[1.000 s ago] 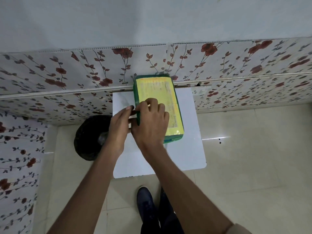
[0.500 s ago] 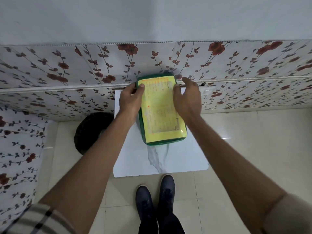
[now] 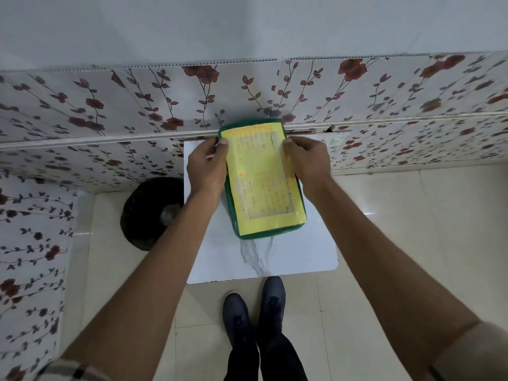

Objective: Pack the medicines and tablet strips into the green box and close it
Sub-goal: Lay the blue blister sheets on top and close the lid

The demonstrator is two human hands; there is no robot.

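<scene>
Both hands on closed green box [image 3: 268, 234], lid down.
Box lies on white surface [image 3: 302, 254], far end at 12 o'clock by floral wall. Left hand [image 3: 207, 167] at 9 o'clock edge, right hand [image 3: 309, 159] at 3 o'clock edge, fingers [image 3: 223, 145] curled closed, pinching the lid's far corners. Black bin [image 3: 145, 213] on floor at 9 o'clock, shoes [image 3: 254, 312] at 6.
</scene>
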